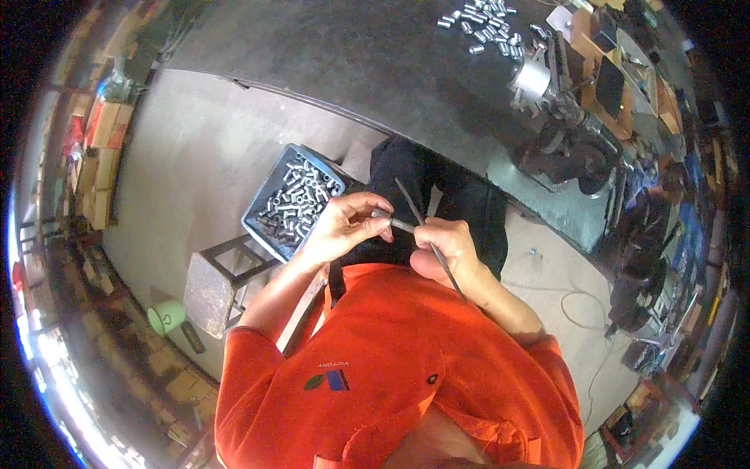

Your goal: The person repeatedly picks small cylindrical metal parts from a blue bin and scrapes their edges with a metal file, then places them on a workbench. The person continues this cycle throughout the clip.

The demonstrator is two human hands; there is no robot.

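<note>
My left hand (349, 225) is closed, its thumb and fingers pinching a small grey metal cylinder (401, 225). The free end of that cylinder points toward my right hand (447, 244). Wrapped in my right fingers is a long, thin grey tool that looks like a file (409, 201); its narrow end points away from me and its other end runs back toward my orange shirt. Both hands are close together above my lap. Whether the right fingertips also touch the cylinder is hard to make out.
Left of my lap, a blue bin (252, 215) holds many small metal cylinders, beside a worn metal stool (215, 293). Ahead stands a dark workbench (312, 55) with a pile of shiny cylinders (488, 31) and a clamp-like machine (570, 117). A green container (166, 316) lies at far left.
</note>
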